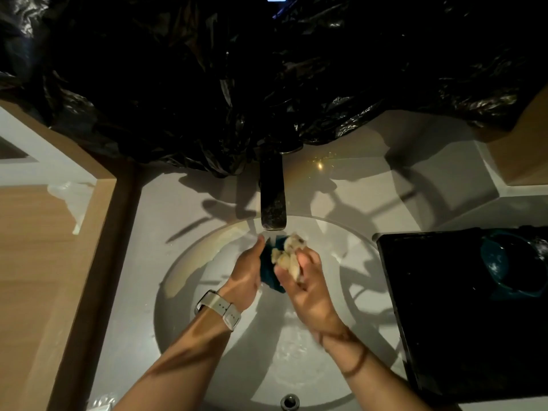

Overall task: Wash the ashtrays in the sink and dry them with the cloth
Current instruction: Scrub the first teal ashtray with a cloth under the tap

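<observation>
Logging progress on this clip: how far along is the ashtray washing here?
Mid-wash. The left hand holds a teal ashtray under the faucet over the sink, while the right hand scrubs it with a pale sponge or cloth. Another teal ashtray sits on the black tray, wet-speckled, possibly washed. Drying looks still ahead.

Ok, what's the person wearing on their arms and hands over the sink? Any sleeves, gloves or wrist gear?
No sleeves or gloves show: both forearms are bare up to the frame edge. By the left hand, the wrist carries a pale grey watch strap with small holes and a light buckle; the watch face is turned away. By the right hand, the wrist has a thin dark cord bracelet. No rings are visible.
</observation>
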`<control>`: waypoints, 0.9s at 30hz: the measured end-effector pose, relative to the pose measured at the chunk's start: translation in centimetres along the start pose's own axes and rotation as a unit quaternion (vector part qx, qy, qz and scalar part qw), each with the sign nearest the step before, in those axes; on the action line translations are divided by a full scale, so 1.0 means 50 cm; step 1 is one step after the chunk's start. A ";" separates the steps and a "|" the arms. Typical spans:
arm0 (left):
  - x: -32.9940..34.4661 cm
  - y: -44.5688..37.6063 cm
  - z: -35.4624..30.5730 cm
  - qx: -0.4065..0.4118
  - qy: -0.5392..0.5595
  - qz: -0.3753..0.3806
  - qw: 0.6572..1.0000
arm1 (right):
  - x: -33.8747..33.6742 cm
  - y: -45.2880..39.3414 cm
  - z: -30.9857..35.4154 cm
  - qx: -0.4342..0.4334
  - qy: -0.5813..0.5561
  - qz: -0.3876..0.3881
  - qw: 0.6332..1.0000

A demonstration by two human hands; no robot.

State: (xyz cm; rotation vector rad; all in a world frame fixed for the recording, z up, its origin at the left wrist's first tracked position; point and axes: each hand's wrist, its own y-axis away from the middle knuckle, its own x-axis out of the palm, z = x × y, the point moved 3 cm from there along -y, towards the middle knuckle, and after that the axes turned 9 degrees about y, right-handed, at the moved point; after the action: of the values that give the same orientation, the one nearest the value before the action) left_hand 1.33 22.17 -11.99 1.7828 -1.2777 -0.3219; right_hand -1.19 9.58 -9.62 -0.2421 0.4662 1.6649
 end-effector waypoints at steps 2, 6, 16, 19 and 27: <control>0.012 0.008 -0.005 -0.027 0.044 0.006 0.999 | 0.004 -0.027 0.022 -0.004 0.075 0.014 0.997; 0.041 0.032 -0.018 -0.066 0.159 0.002 0.985 | -0.013 -0.066 0.014 -0.068 0.239 -0.026 0.968; -0.009 0.028 0.027 -0.078 0.183 -0.029 0.980 | 0.013 -0.009 0.008 -0.114 0.224 0.100 0.963; -0.032 0.018 0.012 -0.067 0.189 -0.084 0.976 | -0.013 -0.022 -0.006 -0.060 0.185 0.104 0.975; -0.013 0.045 -0.001 -0.033 0.145 -0.042 0.988 | 0.017 0.003 0.031 -0.056 0.103 0.188 0.975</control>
State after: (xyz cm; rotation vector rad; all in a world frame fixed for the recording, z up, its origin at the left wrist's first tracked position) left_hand -0.34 22.60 -10.38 1.7574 -0.9781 -0.1427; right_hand -1.32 11.03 -8.57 -0.4338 0.6005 2.0503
